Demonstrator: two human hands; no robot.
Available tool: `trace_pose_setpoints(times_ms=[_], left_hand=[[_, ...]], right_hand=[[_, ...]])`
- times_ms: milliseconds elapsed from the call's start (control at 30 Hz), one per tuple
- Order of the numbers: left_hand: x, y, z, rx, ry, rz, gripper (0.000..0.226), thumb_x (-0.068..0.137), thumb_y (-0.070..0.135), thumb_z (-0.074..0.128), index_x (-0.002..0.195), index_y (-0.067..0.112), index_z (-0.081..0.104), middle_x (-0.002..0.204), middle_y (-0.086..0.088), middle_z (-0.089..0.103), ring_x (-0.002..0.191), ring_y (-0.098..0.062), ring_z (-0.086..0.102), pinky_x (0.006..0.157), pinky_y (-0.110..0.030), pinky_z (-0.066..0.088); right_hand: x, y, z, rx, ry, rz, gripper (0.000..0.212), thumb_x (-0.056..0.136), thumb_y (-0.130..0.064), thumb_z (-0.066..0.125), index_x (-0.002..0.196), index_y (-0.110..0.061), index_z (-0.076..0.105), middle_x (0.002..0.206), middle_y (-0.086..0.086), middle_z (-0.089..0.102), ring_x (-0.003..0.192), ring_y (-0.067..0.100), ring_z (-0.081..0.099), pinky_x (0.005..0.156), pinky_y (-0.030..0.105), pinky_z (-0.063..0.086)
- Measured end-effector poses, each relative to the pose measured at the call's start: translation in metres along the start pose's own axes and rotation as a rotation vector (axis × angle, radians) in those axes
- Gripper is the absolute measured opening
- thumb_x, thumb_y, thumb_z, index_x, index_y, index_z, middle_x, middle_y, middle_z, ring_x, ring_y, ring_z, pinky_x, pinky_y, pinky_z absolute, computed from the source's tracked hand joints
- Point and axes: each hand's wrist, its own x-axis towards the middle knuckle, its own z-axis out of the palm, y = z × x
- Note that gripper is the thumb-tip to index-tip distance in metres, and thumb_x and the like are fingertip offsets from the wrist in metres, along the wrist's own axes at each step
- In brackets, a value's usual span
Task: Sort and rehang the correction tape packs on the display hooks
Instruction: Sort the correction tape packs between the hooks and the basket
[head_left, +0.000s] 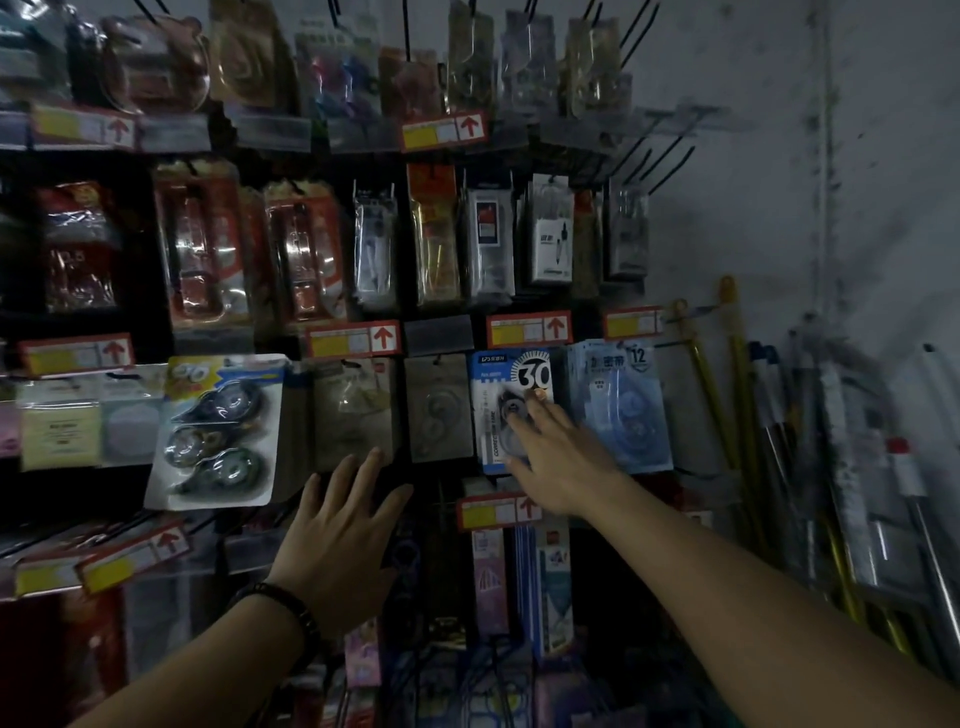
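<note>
Head view showed my right hand (558, 457) spread flat, fingertips touching the blue "30" correction tape pack (511, 410) hanging at centre frame, gripping nothing. My left hand (337, 535) hovered open and empty at lower centre, below two dull brown carded packs (353, 410). A glossy blister three-pack (221, 431) of rounded tape dispensers tilted at left. A pale blue "12" pack (621, 405) hung just right. Red-and-yellow price tags (529, 330) lined the rows; yellow rods (727, 384) leaned against the grey wall at right.
</note>
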Motion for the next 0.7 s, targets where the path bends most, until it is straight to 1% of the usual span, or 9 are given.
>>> trace_pose_setpoints(times_ms=[100,200,300,367,467,533,633,667,700], left_hand=[[0.0,0.002,-0.002,0.003,0.019,0.001,0.094,0.091,0.067,0.051,0.169,0.037,0.008,0.177,-0.012,-0.014,0.163,-0.038,-0.001,0.13,-0.06,0.013],[0.0,0.008,-0.005,-0.004,0.006,0.005,0.095,0.088,0.063,0.055,0.169,0.037,0.012,0.178,-0.013,-0.01,0.163,-0.039,0.003,0.129,-0.061,0.016],[-0.002,0.013,-0.008,-0.032,0.008,0.021,0.093,0.085,0.06,0.064,0.167,0.034,0.028,0.178,-0.015,0.005,0.162,-0.042,0.016,0.126,-0.064,0.024],[-0.002,0.014,-0.009,-0.048,0.012,0.019,0.092,0.085,0.059,0.064,0.166,0.033,0.031,0.178,-0.015,0.008,0.161,-0.042,0.017,0.126,-0.064,0.024],[-0.001,0.014,-0.009,-0.052,0.012,0.012,0.091,0.089,0.062,0.058,0.168,0.034,0.023,0.179,-0.013,-0.003,0.163,-0.041,0.01,0.128,-0.062,0.019],[-0.002,0.013,-0.009,-0.036,-0.009,0.011,0.093,0.089,0.062,0.06,0.168,0.035,0.022,0.179,-0.013,-0.004,0.163,-0.041,0.008,0.129,-0.061,0.018],[-0.006,0.011,-0.015,-0.005,0.005,0.001,0.095,0.073,0.06,0.081,0.158,0.029,0.05,0.173,-0.02,0.026,0.155,-0.046,0.036,0.119,-0.066,0.038],[-0.007,0.01,-0.015,-0.004,0.017,0.002,0.095,0.071,0.06,0.083,0.156,0.028,0.054,0.171,-0.021,0.031,0.153,-0.046,0.039,0.117,-0.066,0.041],[-0.007,0.01,-0.015,0.003,-0.01,0.001,0.095,0.074,0.06,0.08,0.159,0.029,0.049,0.174,-0.02,0.025,0.156,-0.045,0.034,0.12,-0.065,0.037]], right_hand=[[-0.021,0.009,-0.001,-0.03,0.24,0.028,0.064,0.103,-0.054,0.042,0.157,-0.022,0.033,0.169,0.011,0.018,0.155,0.034,0.022,0.119,0.055,0.037],[-0.039,0.023,0.0,0.002,0.411,0.213,0.071,0.098,-0.057,0.05,0.156,-0.022,0.03,0.165,0.016,0.018,0.15,0.04,0.023,0.114,0.057,0.043],[-0.043,0.041,0.006,0.08,0.309,0.392,0.092,0.098,-0.065,0.048,0.165,-0.023,0.001,0.173,0.014,-0.007,0.157,0.044,0.003,0.123,0.058,0.03],[-0.04,0.051,0.01,0.183,0.188,0.436,0.096,0.099,-0.07,0.043,0.165,-0.028,-0.013,0.173,0.008,-0.022,0.16,0.041,-0.01,0.127,0.06,0.02],[-0.034,0.057,0.019,0.18,0.057,0.423,0.095,0.099,-0.076,0.037,0.166,-0.029,-0.009,0.168,0.004,-0.037,0.159,0.035,-0.021,0.127,0.057,0.014],[-0.028,0.06,0.024,0.206,0.03,0.422,0.096,0.098,-0.076,0.039,0.168,-0.027,-0.005,0.168,0.002,-0.039,0.16,0.034,-0.02,0.128,0.058,0.014],[-0.014,0.063,0.025,0.174,0.002,0.423,0.095,0.097,-0.078,0.037,0.168,-0.027,0.001,0.17,0.004,-0.033,0.159,0.036,-0.02,0.129,0.06,0.014],[-0.01,0.062,0.025,0.158,-0.006,0.424,0.095,0.096,-0.079,0.036,0.168,-0.027,0.004,0.171,0.005,-0.031,0.159,0.038,-0.02,0.127,0.061,0.013],[-0.006,0.062,0.025,0.151,-0.016,0.426,0.095,0.095,-0.081,0.035,0.168,-0.026,0.006,0.171,0.007,-0.031,0.158,0.039,-0.021,0.126,0.062,0.012]])
